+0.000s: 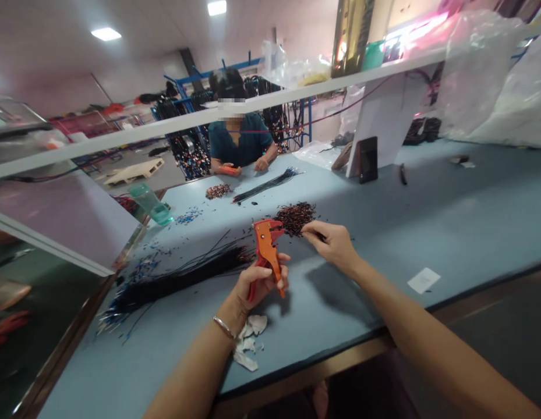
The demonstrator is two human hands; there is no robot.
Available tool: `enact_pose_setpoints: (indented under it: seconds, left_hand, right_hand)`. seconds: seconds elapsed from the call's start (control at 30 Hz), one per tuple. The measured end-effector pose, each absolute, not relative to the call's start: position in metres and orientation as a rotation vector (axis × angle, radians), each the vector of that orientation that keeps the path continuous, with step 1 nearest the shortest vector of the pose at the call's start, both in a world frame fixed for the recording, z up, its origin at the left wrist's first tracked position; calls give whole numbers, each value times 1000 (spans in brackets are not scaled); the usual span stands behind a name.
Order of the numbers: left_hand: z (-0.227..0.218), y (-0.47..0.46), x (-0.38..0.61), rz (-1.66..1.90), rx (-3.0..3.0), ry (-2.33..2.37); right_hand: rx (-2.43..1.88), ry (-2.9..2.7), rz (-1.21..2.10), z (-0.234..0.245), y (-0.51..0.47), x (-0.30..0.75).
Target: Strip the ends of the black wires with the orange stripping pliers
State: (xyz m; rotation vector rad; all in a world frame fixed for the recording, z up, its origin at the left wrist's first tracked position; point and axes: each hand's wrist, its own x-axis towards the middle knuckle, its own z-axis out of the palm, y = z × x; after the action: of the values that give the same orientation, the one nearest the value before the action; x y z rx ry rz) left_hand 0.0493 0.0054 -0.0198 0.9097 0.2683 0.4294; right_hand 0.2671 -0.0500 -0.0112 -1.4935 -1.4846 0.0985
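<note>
My left hand [265, 279] is wrapped round the handles of an orange and red wire stripper [267, 247], whose jaws point up and to the right. Just right of a pile of small dark and copper-coloured pieces [296, 218], my right hand [331, 241] pinches with thumb and forefinger. Whatever lies between those fingertips is too small to make out. To the left of the tool, a thick bundle of black wires [178, 278] lies across the table, with blue and white ends at its near left.
Crumpled white paper [250, 340] lies beside my left wrist. A white card [424, 280] is at right. A phone [367, 160] leans on a white panel. Across the table a person [239, 139] holds an orange tool near another wire bundle [265, 185]. A greenish bottle [151, 205] stands left.
</note>
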Motion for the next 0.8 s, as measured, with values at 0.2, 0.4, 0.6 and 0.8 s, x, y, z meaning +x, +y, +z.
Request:
enact_pose_setpoints:
  seconds: [0.2, 0.4, 0.6, 0.8]
  left_hand:
    - [-22, 4, 49, 379, 940, 231]
    - [-21, 3, 48, 371, 941, 252]
    - [-20, 3, 47, 323, 969, 272]
    - [-20, 3, 46, 300, 982, 262]
  right_hand:
    - [-1453, -1587, 3, 3, -38, 250]
    - [-1425, -1520, -86, -17, -35, 244]
    - [-1414, -1509, -193, -21, -51, 242]
    - [-1421, -1479, -196, -17, -58, 242]
